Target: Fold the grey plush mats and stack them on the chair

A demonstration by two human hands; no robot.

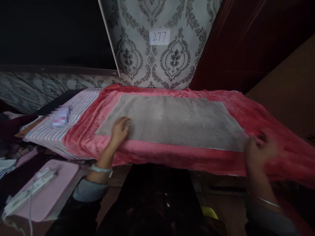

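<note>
On the pink blanket, grey cloth lies mostly between the fingers.

The cloth lies on a blanket, with a power strip to its near left and a wall behind.

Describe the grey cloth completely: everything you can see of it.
The grey cloth is plain, roughly rectangular and longer from side to side, with a soft, plush-looking surface and a thin paler line along its near edge. It lies spread out, nearly flat, on the pink-red blanket. The left hand is over its near left part, and the blurred right hand is at its near right corner; whether either touches it is unclear.
</note>
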